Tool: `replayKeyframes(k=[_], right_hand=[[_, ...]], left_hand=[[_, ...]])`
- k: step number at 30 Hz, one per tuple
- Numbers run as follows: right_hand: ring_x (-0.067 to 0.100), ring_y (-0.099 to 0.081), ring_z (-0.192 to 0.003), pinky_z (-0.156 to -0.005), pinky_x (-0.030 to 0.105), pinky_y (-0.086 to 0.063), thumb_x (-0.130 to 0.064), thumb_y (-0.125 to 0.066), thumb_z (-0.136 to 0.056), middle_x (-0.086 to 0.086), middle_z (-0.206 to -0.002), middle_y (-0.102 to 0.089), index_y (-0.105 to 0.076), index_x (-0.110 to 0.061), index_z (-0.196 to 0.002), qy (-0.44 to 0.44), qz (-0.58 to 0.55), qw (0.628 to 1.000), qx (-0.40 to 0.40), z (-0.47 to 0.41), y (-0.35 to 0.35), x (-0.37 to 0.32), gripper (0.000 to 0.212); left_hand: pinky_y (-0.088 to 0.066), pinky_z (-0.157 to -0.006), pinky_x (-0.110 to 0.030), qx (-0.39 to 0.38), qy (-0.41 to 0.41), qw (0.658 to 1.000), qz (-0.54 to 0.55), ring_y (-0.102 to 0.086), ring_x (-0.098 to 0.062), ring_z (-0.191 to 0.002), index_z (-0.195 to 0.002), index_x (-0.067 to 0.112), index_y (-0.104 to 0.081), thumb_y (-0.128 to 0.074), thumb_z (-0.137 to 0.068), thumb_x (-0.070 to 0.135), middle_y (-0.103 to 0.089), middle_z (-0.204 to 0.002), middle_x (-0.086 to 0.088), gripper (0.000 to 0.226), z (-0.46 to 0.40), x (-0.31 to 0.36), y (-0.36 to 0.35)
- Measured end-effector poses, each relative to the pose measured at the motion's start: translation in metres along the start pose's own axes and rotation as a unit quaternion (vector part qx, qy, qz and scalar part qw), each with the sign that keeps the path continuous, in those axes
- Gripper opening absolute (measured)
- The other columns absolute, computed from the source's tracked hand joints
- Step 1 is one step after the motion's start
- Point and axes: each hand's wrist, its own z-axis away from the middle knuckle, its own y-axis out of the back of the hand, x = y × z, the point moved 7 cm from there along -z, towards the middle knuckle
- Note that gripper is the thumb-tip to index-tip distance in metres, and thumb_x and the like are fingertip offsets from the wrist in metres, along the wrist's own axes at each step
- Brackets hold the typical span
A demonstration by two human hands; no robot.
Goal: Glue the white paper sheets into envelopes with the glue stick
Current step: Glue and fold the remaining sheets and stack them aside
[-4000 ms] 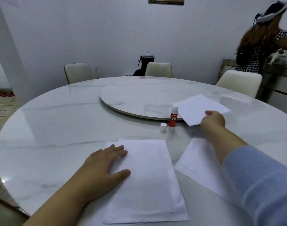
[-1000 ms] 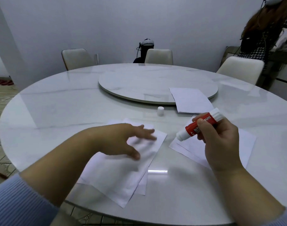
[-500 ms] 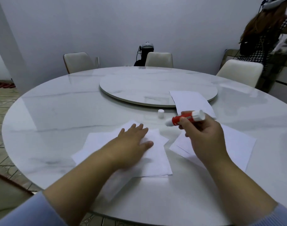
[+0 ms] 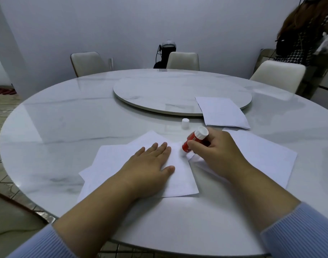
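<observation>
Left hand (image 4: 150, 165) flat on smooth paper (image 4: 180, 175); right hand (image 4: 215, 149) grips cylindrical glue stick (image 4: 193, 139).

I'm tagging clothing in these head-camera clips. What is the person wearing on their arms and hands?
Both arms wear a light blue, finely ribbed knit; the left sleeve and right sleeve are pushed up, leaving the forearms bare. The left hand and right hand are bare: no gloves, and no rings, watch or bracelet that I can see.
</observation>
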Motion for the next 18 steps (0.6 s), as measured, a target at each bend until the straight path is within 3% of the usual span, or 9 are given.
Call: replayKeyframes(k=[4, 8, 11, 14, 16, 18], right_hand=[[0.025, -0.055, -0.061, -0.057, 0.039, -0.045, -0.029, -0.059, -0.062, 0.012, -0.069, -0.067, -0.067, -0.012, -0.066, 0.044, -0.005, 0.999, -0.028, 0.015, 0.002, -0.011, 0.019], [0.021, -0.052, -0.059, -0.054, 0.033, -0.042, -0.022, -0.059, -0.061, 0.028, -0.071, -0.061, -0.063, 0.004, -0.07, 0.055, -0.062, 0.991, -0.105, 0.025, -0.007, -0.012, 0.028], [0.019, -0.055, -0.054, -0.048, 0.022, -0.043, -0.028, -0.062, -0.057, 0.025, -0.065, -0.063, -0.063, 0.005, -0.069, 0.029, -0.125, 0.983, -0.128, 0.028, -0.009, -0.009, 0.035], [0.006, -0.051, -0.043, -0.042, 0.013, -0.039, -0.012, -0.056, -0.065, 0.0, -0.052, -0.065, -0.065, -0.005, -0.062, 0.006, -0.259, 0.966, -0.004, 0.018, 0.012, -0.003, 0.011], [0.002, -0.048, -0.043, -0.043, 0.011, -0.038, -0.012, -0.052, -0.069, -0.007, -0.051, -0.064, -0.064, -0.009, -0.065, -0.003, -0.288, 0.952, 0.101, 0.015, 0.032, 0.006, 0.014], [0.002, -0.047, -0.044, -0.045, 0.012, -0.04, -0.018, -0.054, -0.071, -0.011, -0.05, -0.06, -0.067, -0.018, -0.062, -0.02, -0.277, 0.947, 0.163, 0.015, 0.042, 0.014, 0.016]], left_hand=[[0.006, -0.116, -0.028, -0.001, 0.002, 1.0, 0.002, 0.008, -0.003, -0.143, -0.149, 0.03, 0.0, -0.023, -0.096, 0.045, 0.008, -0.157, 0.013, 0.059, 0.0, 0.001, 0.0], [0.006, -0.116, -0.028, 0.002, -0.003, 1.0, 0.003, 0.008, -0.003, -0.143, -0.149, 0.03, 0.0, -0.023, -0.096, 0.046, 0.008, -0.157, 0.013, 0.06, 0.0, 0.001, 0.0], [0.006, -0.115, -0.027, 0.0, -0.004, 1.0, -0.005, 0.008, -0.003, -0.143, -0.149, 0.03, 0.001, -0.023, -0.096, 0.046, 0.008, -0.157, 0.013, 0.06, 0.001, 0.0, 0.0], [0.009, -0.115, -0.029, -0.047, -0.039, 0.998, 0.0, 0.013, -0.004, -0.142, -0.148, 0.032, -0.001, -0.027, -0.098, 0.039, 0.009, -0.157, 0.015, 0.057, -0.002, 0.005, 0.003], [0.011, -0.114, -0.03, -0.111, -0.091, 0.989, 0.023, 0.016, -0.002, -0.141, -0.146, 0.039, -0.011, -0.035, -0.098, 0.027, 0.006, -0.155, 0.021, 0.055, 0.001, 0.011, 0.008], [0.003, -0.111, -0.024, -0.098, -0.096, 0.987, 0.082, 0.004, 0.001, -0.141, -0.141, 0.043, -0.029, -0.041, -0.096, 0.02, -0.008, -0.155, 0.023, 0.052, 0.001, 0.012, 0.018]])
